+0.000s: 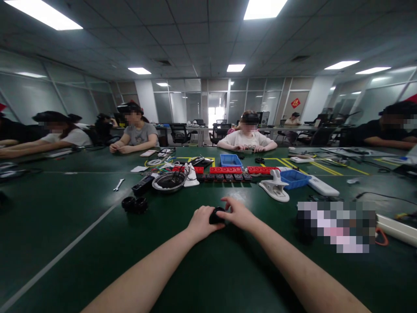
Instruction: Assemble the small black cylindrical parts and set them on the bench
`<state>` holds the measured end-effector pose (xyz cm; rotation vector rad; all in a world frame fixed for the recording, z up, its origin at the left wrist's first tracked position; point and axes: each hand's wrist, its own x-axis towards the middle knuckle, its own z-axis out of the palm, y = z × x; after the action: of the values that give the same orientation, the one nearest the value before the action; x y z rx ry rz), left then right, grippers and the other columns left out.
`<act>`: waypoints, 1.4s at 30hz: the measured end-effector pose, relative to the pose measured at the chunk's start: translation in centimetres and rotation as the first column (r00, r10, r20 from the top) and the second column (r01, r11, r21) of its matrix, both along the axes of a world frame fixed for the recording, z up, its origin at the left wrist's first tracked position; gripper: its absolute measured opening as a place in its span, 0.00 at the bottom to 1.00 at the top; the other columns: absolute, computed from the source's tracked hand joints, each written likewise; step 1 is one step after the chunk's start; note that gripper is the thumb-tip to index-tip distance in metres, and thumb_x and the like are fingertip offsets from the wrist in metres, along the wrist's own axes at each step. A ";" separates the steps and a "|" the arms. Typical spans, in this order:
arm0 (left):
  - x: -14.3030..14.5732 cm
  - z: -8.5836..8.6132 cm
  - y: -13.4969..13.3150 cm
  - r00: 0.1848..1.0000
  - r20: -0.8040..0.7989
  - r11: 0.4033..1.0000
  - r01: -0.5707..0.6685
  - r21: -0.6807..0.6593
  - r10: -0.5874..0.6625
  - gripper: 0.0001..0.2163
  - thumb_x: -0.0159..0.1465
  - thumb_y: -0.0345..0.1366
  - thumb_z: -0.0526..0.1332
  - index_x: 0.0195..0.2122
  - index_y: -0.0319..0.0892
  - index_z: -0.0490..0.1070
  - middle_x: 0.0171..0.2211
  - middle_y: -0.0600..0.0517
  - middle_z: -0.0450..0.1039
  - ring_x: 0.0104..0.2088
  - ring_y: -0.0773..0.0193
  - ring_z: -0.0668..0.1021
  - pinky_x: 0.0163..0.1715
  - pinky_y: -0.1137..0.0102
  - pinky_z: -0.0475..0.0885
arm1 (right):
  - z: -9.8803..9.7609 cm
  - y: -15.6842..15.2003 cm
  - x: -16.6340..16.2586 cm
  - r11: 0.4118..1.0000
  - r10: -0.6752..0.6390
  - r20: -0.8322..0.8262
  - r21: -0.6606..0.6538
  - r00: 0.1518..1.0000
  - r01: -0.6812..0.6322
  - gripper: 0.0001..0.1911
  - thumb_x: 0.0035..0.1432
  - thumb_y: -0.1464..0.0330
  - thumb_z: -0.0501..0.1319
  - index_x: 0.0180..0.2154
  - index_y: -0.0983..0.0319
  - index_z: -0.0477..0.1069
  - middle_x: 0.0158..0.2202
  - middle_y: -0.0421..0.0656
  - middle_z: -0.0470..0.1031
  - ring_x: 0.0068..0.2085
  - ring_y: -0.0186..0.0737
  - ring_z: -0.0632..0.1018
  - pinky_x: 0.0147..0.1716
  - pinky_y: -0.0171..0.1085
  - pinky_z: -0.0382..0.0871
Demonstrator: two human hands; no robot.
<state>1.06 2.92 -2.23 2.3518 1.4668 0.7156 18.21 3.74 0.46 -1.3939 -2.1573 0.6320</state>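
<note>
A small black part (216,215) rests low over the green table (97,243) straight ahead of me, gripped from both sides. My left hand (202,222) closes on its left side with curled fingers. My right hand (236,212) covers its right side and top, fingers bent over it. Most of the part is hidden between the hands. A pair of black ring-shaped pieces (134,204) lies to the left, apart from my hands.
Beyond my hands lie a round metal dish (168,181), rows of red and black blocks (225,170), two blue bins (295,178), a white clamp-like tool (275,188), a white strip (322,186) and a wrench (118,184). Several other people sit around the table's far sides.
</note>
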 end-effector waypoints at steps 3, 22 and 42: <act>0.6 -0.1 -0.2 0.999 -0.026 0.999 -0.043 0.003 0.043 0.12 0.48 0.42 0.63 0.32 0.43 0.69 0.30 0.50 0.70 0.35 0.55 0.71 0.34 0.66 0.64 | -0.3 -1.0 -2.0 0.986 -0.061 0.176 0.161 0.982 0.033 0.19 0.45 0.56 0.60 0.36 0.61 0.68 0.34 0.45 0.69 0.36 0.43 0.69 0.34 0.38 0.61; -7.6 2.4 -2.7 0.970 -0.142 0.971 -0.213 -0.112 0.196 0.19 0.44 0.48 0.63 0.35 0.44 0.71 0.36 0.47 0.71 0.39 0.52 0.72 0.36 0.66 0.65 | -4.4 2.6 0.9 0.959 -0.224 -0.262 0.114 0.939 0.260 0.23 0.42 0.68 0.60 0.42 0.61 0.57 0.38 0.44 0.66 0.40 0.42 0.70 0.40 0.41 0.64; -22.7 2.1 -7.2 0.598 -0.042 0.599 -0.800 0.038 0.801 0.39 0.49 0.52 0.58 0.57 0.33 0.46 0.51 0.37 0.57 0.48 0.47 0.66 0.44 0.59 0.64 | -4.4 1.6 0.3 0.941 -0.190 0.030 0.290 0.981 0.173 0.29 0.47 0.67 0.57 0.51 0.66 0.55 0.42 0.50 0.67 0.44 0.47 0.69 0.46 0.43 0.60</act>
<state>-21.63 -4.32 -0.16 1.6020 2.5855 0.8370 18.54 5.36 -3.90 -1.4414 -2.0348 0.2016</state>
